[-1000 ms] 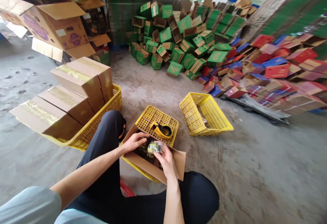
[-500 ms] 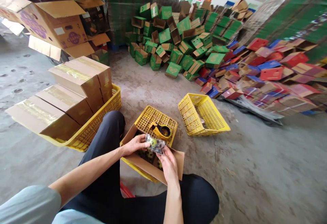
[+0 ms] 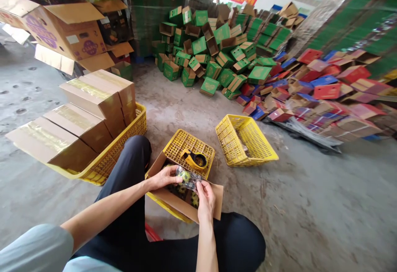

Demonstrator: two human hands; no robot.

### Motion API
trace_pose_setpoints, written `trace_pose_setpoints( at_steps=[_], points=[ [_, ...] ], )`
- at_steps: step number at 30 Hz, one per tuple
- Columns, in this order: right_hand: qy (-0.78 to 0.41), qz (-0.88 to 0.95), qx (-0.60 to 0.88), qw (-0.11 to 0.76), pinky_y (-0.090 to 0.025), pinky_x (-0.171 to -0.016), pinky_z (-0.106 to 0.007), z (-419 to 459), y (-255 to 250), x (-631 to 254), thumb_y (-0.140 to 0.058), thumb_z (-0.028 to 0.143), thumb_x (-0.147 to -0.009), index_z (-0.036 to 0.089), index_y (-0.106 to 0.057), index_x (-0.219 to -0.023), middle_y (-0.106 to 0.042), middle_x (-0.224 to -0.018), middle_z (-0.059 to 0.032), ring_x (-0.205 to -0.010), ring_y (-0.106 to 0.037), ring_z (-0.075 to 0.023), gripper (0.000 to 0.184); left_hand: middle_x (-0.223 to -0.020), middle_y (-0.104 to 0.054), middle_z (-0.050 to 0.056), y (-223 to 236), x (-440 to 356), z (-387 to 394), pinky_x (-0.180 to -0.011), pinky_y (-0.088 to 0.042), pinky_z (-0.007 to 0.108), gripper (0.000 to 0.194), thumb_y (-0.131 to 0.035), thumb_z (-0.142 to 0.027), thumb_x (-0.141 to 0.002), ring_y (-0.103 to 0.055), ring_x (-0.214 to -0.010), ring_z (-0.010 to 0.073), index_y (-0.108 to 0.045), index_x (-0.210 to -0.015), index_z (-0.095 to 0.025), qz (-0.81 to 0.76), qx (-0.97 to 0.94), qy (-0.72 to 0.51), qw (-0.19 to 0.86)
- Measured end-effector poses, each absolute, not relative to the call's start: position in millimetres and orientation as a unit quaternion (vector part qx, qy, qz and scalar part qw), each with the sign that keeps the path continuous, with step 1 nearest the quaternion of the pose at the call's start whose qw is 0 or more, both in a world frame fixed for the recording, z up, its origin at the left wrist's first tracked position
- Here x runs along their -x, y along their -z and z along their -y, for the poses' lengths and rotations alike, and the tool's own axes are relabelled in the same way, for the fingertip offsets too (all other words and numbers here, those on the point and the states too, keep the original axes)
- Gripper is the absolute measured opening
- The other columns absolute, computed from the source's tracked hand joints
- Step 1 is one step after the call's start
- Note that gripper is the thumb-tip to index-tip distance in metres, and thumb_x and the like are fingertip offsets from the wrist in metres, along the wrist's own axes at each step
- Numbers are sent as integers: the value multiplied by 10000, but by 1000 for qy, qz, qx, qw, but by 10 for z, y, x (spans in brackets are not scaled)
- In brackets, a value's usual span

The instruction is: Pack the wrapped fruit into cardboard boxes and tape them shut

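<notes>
Between my two hands is a small clear plastic packet [image 3: 188, 179] with a dark and yellow-green print or contents; I cannot make out what is inside. My left hand [image 3: 164, 177] pinches its left end. My right hand [image 3: 205, 197] has thumb and fingers closed on its right end. Directly below stands an open cardboard box [image 3: 182, 208], with similar dark and yellow-green packets [image 3: 194, 199] partly hidden by my hands. The box rests on an upturned yellow plastic crate [image 3: 189, 143]. On that crate, just beyond the packet, lies a yellow and black tape dispenser [image 3: 194, 159].
At left, a long yellow crate [image 3: 124, 135] holds several taped cartons [image 3: 80, 119]. Another yellow crate [image 3: 248, 139] sits tilted on the floor at right. Heaps of green boxes [image 3: 214, 57] and red and blue boxes [image 3: 325, 90] lie behind. Larger open cartons [image 3: 71, 36] stand upper left.
The packet has dropped slightly and lies flatter between my hands. My right hand's fingers have shifted from beneath the packet to pinching its right end.
</notes>
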State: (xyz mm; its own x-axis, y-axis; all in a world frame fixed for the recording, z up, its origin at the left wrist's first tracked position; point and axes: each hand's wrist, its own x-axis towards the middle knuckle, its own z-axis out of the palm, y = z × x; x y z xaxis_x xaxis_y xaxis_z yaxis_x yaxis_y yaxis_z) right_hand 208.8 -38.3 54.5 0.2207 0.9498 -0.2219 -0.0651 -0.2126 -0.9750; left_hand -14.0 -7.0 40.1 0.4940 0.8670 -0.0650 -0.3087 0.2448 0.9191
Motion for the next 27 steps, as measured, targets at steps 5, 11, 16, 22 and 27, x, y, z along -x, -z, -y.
trace_pose_setpoints(
  at_steps=[5, 11, 16, 22, 27],
  points=[
    [-555, 376, 561, 486, -625, -813, -360, 427, -627, -2117, -895, 553, -713, 237, -766, -1034, -805, -1085, -73, -991, -749, -280, 468, -1180, -695, 107, -383, 196, 61, -834, -522, 299, 639, -909, -476, -765, -647, -1038, 235, -694, -1286, -175, -304, -455, -393, 739],
    [-563, 340, 577, 484, -647, -764, -389, 431, -543, -2096, -942, 576, -625, 215, -786, -907, -818, -966, -70, -919, -763, -294, 484, -1107, -758, 108, -365, 217, 82, -861, -506, 331, 651, -803, -606, -836, -674, -966, 244, -752, -1287, -139, -368, -458, -381, 714],
    [-568, 338, 570, 489, -620, -698, -325, 422, -511, -2086, -937, 565, -645, 219, -799, -898, -821, -924, -54, -855, -752, -254, 451, -1039, -790, 131, -427, 211, 85, -951, -498, 382, 626, -786, -639, -835, -694, -969, 276, -818, -1155, -102, -376, -441, -417, 701],
    [-565, 345, 565, 492, -402, -415, -225, 447, -515, -2123, -937, 535, -642, 207, -800, -857, -774, -774, -15, -502, -568, -110, 415, -1032, -798, 135, -415, 214, 68, -982, -517, 398, 600, -802, -629, -829, -725, -959, 274, -823, -1138, -115, -351, -426, -422, 719],
    [-588, 318, 555, 495, -555, -575, -295, 464, -524, -2244, -956, 501, -615, 232, -817, -902, -800, -881, -48, -756, -713, -226, 417, -1339, -718, 161, -324, 248, 59, -1058, -511, 429, 751, -801, -672, -808, -663, -1250, 329, -706, -1374, -188, -347, -374, -389, 767]
  ],
)
